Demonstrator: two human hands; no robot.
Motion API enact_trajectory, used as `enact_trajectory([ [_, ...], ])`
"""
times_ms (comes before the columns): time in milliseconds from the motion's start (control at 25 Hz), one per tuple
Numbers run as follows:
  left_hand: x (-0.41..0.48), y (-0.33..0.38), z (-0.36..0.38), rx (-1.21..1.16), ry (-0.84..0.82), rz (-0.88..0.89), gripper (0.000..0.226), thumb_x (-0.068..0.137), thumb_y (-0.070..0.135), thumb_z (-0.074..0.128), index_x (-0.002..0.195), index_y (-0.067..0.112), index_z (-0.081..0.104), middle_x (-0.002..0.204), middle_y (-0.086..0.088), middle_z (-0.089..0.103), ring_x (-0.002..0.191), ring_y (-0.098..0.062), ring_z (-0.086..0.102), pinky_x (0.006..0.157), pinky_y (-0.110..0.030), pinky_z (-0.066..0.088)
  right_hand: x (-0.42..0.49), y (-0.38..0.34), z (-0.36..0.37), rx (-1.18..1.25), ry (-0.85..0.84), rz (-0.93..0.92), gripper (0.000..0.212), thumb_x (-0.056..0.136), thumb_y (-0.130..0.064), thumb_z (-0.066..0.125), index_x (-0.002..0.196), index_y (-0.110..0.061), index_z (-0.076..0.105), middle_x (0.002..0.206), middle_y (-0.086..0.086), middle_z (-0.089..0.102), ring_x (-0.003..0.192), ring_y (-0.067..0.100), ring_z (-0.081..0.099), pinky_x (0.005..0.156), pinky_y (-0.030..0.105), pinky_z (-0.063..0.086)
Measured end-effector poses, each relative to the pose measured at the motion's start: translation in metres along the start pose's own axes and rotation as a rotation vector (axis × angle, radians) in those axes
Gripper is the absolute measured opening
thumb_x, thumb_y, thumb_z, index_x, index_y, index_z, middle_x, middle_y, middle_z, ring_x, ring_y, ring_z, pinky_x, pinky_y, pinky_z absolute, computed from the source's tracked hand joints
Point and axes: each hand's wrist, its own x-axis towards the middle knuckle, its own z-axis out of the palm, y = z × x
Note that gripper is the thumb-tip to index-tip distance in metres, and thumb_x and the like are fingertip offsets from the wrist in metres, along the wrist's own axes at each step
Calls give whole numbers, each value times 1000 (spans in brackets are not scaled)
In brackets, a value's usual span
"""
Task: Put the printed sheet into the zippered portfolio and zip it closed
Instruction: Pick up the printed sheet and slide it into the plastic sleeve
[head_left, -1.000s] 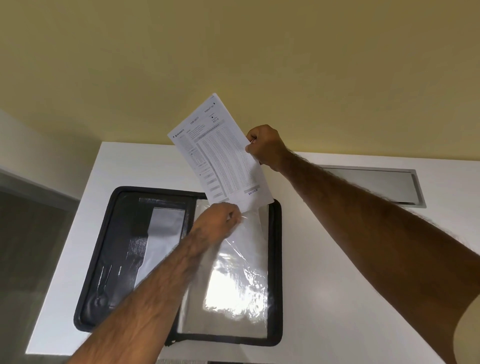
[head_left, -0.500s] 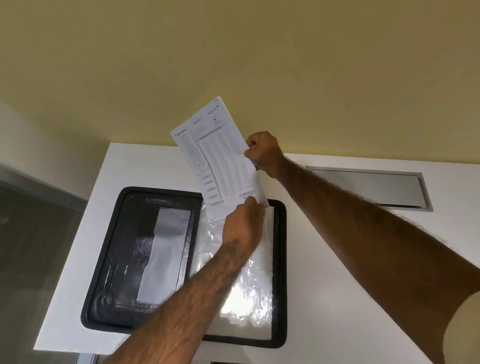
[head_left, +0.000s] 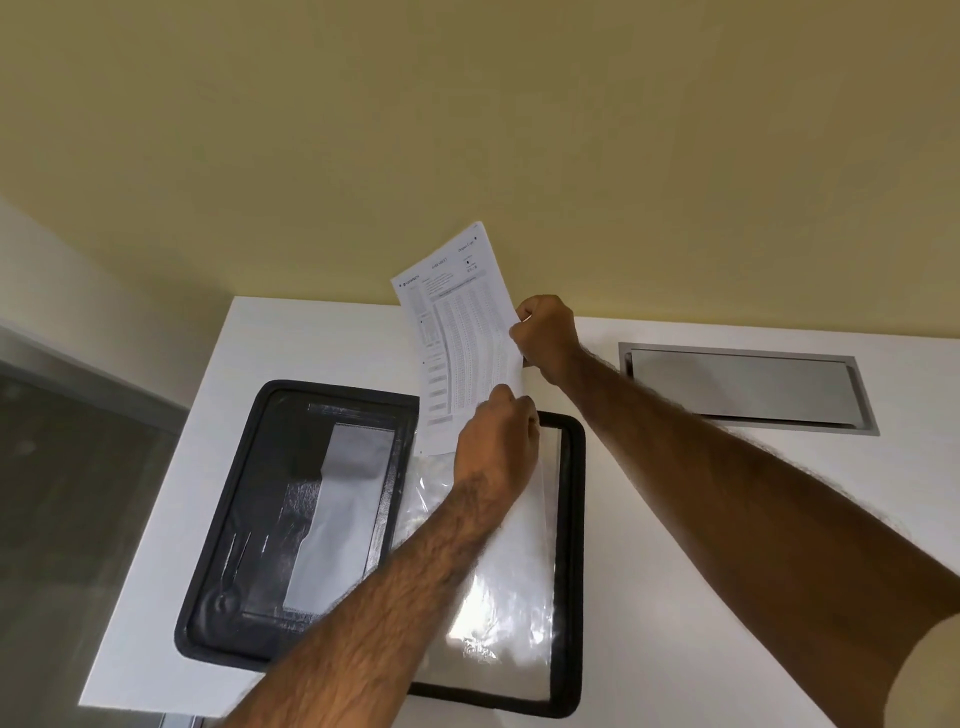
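The black zippered portfolio (head_left: 244, 499) lies open flat on the white table (head_left: 675, 545). Its right half carries clear plastic sleeves (head_left: 498, 613). The printed sheet (head_left: 457, 338) stands nearly upright over the top edge of the sleeves, its lower edge at the sleeve opening. My right hand (head_left: 545, 338) pinches the sheet's right edge partway up. My left hand (head_left: 498, 441) is closed at the sheet's lower right corner, where it meets the top of the plastic sleeve; whether it grips the sleeve, the sheet or both is hidden.
A grey metal cable hatch (head_left: 748, 387) is set into the table to the right of the portfolio. A yellow wall (head_left: 467, 130) rises just behind the table. The table's left edge drops off to a dark floor (head_left: 62, 519).
My left hand has moved right along the sleeve's top edge to the sheet's lower right corner. The sheet has come lower and more upright, and my right hand has moved down with it.
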Motion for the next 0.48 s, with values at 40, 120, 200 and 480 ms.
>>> enact_trajectory([
  [40,4,-2,-2,-18,-23,-3,21,101,24,55,107,12,72,105,-5,67,84,-16,64,76,-23,54,-1,0,-2,-5,-22,-5,15,80,11,52,74,-3,53,80,20,54,73,32,61,58,55,62],
  [120,11,-2,-5,-30,-64,-3,21,101,21,56,110,12,73,108,-5,69,91,-18,66,84,-28,57,-2,-2,-4,1,-58,1,13,82,10,54,75,-1,53,84,21,60,77,35,68,55,48,63],
  [200,14,0,-7,13,-64,9,22,101,21,56,112,11,71,108,-6,68,91,-19,66,83,-29,57,-1,-7,-6,18,-59,38,20,83,11,55,69,-2,48,75,13,57,67,33,67,48,39,61],
  [480,9,10,-6,109,-39,58,17,98,22,61,109,10,68,98,-7,69,82,-20,66,74,-30,55,-1,-11,-11,52,-39,141,32,84,10,57,63,-10,43,64,4,46,47,25,58,32,22,46],
])
